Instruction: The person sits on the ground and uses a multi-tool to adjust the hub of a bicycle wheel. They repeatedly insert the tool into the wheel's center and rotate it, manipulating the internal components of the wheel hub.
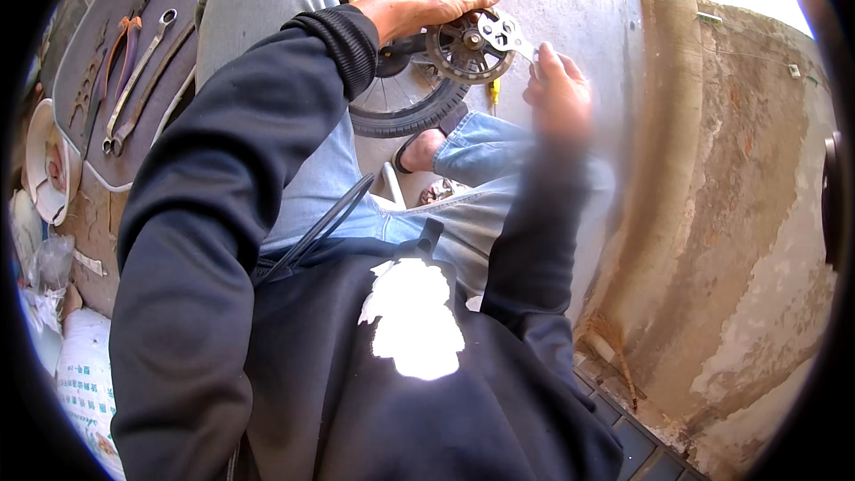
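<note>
My left hand (426, 5) is closed on the upper edge of a small black spoked wheel (465, 55), its thumb stretched along the top. A flat silver spanner with several holes (506, 34) lies against the wheel's face, over or beside the hub; exactly how it sits there I cannot tell. My right hand (561, 89) pinches the spanner's handle end, and the wrist behind it is blurred. Beneath the small wheel is a larger bicycle wheel (405, 118) with a black tyre, partly hidden by my left arm and hand.
At the left, a grey padded seat (165, 67) bears a combination spanner (142, 80), pliers (125, 49) and other metal tools. A yellow-handled tool (494, 93) is below the small wheel. A stained wall (712, 169) rises at the right; a white sack (85, 374) stands lower left.
</note>
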A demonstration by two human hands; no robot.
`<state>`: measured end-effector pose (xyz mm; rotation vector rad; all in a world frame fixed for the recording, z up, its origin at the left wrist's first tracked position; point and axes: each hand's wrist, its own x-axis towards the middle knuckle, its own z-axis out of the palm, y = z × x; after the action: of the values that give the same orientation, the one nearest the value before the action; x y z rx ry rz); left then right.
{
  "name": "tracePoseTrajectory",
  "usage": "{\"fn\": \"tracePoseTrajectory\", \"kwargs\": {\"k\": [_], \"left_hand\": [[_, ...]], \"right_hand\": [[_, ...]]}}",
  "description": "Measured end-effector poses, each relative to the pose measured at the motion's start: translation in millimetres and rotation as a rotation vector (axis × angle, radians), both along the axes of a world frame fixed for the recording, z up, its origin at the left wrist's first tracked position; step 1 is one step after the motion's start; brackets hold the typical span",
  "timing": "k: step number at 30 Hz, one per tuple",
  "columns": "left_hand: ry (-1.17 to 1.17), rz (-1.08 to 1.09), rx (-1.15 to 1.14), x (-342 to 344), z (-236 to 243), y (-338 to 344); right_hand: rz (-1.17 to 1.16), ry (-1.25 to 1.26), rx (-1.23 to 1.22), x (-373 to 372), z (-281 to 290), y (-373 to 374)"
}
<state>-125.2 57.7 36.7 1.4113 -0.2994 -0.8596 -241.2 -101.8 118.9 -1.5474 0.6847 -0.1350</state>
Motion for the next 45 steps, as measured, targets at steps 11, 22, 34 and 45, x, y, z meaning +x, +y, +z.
{"fn": "tracePoseTrajectory", "kwargs": {"k": [11,22,34,45], "left_hand": [[-0.027,0.001,0.003,-3.3,4.0,0.3],[-0.032,-0.003,0.007,-2.6,4.9,1.8],[-0.023,0.003,0.041,-2.5,2.2,-0.4],[-0.038,0.011,0.009,-1.2,0.0,-5.5]], "right_hand": [[-0.237,-0.121,0.063,-58.9,-47.0,55.5],[-0.185,0.085,0.046,-67.7,-50.2,107.7],[-0.218,0.012,0.122,-77.7,-40.7,103.8],[-0.031,0.107,-0.266,-45.0,-14.2,3.7]]}}
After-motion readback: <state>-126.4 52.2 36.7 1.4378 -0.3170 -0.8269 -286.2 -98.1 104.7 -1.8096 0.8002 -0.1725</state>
